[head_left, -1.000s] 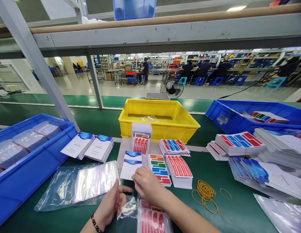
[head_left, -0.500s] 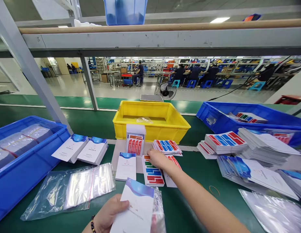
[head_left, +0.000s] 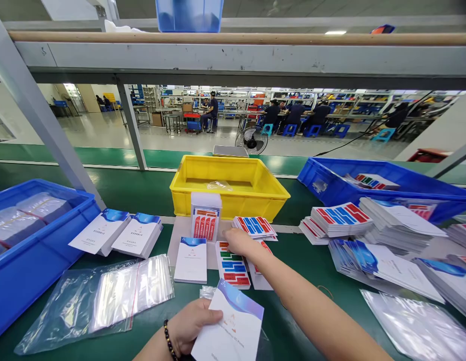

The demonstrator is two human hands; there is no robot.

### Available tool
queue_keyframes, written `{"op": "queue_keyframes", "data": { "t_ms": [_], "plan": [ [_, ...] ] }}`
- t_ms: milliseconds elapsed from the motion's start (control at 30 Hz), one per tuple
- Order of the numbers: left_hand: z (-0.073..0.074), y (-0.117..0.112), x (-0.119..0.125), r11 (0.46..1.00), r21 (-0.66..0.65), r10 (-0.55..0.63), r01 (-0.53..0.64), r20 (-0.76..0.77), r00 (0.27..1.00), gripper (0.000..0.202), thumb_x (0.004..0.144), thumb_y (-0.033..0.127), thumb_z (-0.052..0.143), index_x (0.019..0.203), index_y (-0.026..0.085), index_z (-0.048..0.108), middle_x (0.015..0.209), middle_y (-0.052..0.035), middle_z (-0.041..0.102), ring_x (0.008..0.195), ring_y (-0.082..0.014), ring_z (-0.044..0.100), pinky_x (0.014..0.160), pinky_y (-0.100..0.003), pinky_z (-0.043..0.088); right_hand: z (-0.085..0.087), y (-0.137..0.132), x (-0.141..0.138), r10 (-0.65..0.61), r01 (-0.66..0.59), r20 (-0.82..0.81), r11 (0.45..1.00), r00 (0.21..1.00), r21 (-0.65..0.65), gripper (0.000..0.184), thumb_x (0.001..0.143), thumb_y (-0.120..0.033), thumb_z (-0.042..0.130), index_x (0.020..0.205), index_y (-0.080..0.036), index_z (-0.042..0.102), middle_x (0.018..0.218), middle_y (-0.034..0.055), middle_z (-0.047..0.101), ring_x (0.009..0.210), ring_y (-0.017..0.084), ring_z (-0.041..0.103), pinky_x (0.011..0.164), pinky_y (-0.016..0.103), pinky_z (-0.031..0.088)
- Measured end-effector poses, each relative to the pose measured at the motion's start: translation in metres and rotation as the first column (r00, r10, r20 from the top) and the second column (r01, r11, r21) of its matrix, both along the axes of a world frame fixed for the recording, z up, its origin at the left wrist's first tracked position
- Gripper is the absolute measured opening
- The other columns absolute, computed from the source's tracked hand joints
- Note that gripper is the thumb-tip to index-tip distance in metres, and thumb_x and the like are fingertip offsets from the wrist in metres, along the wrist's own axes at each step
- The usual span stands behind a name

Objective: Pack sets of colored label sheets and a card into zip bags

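My left hand [head_left: 197, 321] grips a white booklet [head_left: 233, 323] with a blue wave along its top edge, thumb on the cover. A bit of clear plastic bag [head_left: 207, 292] shows behind it. Reaching forward, my right hand [head_left: 238, 242] has its fingers bent together over the upper end of a stack of red, blue and green sticker cards [head_left: 233, 268]; its fingertips are hidden. Just beyond it lies a stack of red and blue sticker cards [head_left: 254, 226]. To its left are a stack of white booklets [head_left: 191, 260] and an upright pack of red-labelled cards [head_left: 205, 220].
A yellow bin [head_left: 229, 200] stands behind the stacks. Blue bins flank it, left [head_left: 41, 250] and right [head_left: 383, 185]. Clear bags [head_left: 101, 301] and booklet piles [head_left: 137, 233] lie left; more booklets [head_left: 391, 265] and sticker cards [head_left: 341, 220] lie right. A metal frame post [head_left: 131, 125] rises behind.
My left hand has moved right with the booklet, which now covers most of the plastic bag. My right hand stays at the sticker cards. The view has shifted slightly.
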State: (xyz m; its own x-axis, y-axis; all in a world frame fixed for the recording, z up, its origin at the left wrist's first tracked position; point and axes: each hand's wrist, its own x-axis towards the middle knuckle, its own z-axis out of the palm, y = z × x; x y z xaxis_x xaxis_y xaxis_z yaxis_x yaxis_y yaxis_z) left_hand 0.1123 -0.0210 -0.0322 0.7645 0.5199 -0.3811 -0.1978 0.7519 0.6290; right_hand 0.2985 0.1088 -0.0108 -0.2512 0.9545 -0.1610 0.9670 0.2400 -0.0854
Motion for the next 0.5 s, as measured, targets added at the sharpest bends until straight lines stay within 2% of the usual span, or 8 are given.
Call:
{"op": "queue_keyframes", "data": {
  "t_ms": [100, 167, 267, 333, 400, 500],
  "plan": [
    [-0.004, 0.005, -0.003, 1.0, -0.006, 0.017, -0.017, -0.007, 1.0, 0.039, 0.058, 0.034, 0.076, 0.083, 0.004, 0.069, 0.077, -0.0153, 0.071, 0.063, -0.0189, 0.066, 0.064, -0.025, 0.048, 0.012, -0.005, 0.006, 0.034, -0.032, -0.124, 0.999, 0.992, 0.017, 0.009, 0.083, -0.019, 0.057, 0.082, -0.012, 0.062, 0.089, 0.0071, 0.063, 0.085, 0.018, 0.058, 0.076, 0.032, 0.045],
    [-0.006, 0.007, -0.005, 0.999, -0.017, 0.036, -0.036, -0.018, 0.999, 0.037, 0.059, 0.031, 0.075, 0.083, 0.004, 0.068, 0.077, -0.0151, 0.071, 0.065, -0.0196, 0.066, 0.066, -0.026, 0.049, 0.025, -0.009, 0.015, 0.035, -0.021, -0.232, 0.998, 0.972, 0.062, 0.013, 0.083, -0.016, 0.052, 0.076, -0.014, 0.063, 0.086, 0.0077, 0.064, 0.084, 0.019, 0.058, 0.074, 0.028, 0.043],
    [-0.008, 0.01, -0.004, 0.993, -0.059, 0.1, -0.103, -0.044, 0.994, 0.033, 0.061, 0.03, 0.074, 0.081, 0.004, 0.067, 0.077, -0.0157, 0.071, 0.067, -0.0222, 0.067, 0.067, -0.029, 0.049, 0.045, -0.021, 0.032, -0.007, 0.062, -0.397, 0.99, 0.918, 0.126, 0.025, 0.09, -0.022, 0.036, 0.083, -0.015, 0.059, 0.085, 0.0051, 0.063, 0.079, 0.017, 0.058, 0.069, 0.026, 0.043],
    [-0.009, 0.01, -0.002, 0.981, -0.102, 0.163, -0.168, -0.053, 0.985, 0.034, 0.066, 0.034, 0.07, 0.082, 0.004, 0.066, 0.079, -0.0168, 0.071, 0.071, -0.0247, 0.067, 0.069, -0.031, 0.049, 0.051, -0.033, 0.037, -0.035, 0.112, -0.49, 0.985, 0.871, 0.129, 0.031, 0.091, -0.024, 0.028, 0.087, -0.015, 0.056, 0.082, 0.0042, 0.063, 0.074, 0.015, 0.058, 0.065, 0.024, 0.044],
    [-0.007, 0.01, 0.001, 0.965, -0.146, 0.213, -0.219, -0.055, 0.976, 0.039, 0.072, 0.04, 0.063, 0.086, 0.004, 0.065, 0.083, -0.0172, 0.07, 0.076, -0.0269, 0.067, 0.072, -0.034, 0.049, 0.048, -0.049, 0.03, -0.042, 0.113, -0.56, 0.989, 0.828, 0.094, 0.029, 0.09, -0.024, 0.029, 0.084, -0.015, 0.056, 0.076, 0.0027, 0.063, 0.067, 0.014, 0.059, 0.059, 0.022, 0.044],
    [-0.001, 0.009, 0.005, 0.944, -0.181, 0.263, -0.274, -0.086, 0.961, 0.043, 0.076, 0.047, 0.057, 0.088, 0.006, 0.063, 0.081, -0.0151, 0.071, 0.076, -0.0266, 0.067, 0.073, -0.036, 0.049, 0.031, -0.077, 0.007, -0.029, 0.048, -0.627, 0.999, 0.779, 0.014, 0.022, 0.084, -0.021, 0.04, 0.073, -0.016, 0.058, 0.066, -0.0001, 0.062, 0.059, 0.013, 0.057, 0.051, 0.019, 0.042]
  ]
}}
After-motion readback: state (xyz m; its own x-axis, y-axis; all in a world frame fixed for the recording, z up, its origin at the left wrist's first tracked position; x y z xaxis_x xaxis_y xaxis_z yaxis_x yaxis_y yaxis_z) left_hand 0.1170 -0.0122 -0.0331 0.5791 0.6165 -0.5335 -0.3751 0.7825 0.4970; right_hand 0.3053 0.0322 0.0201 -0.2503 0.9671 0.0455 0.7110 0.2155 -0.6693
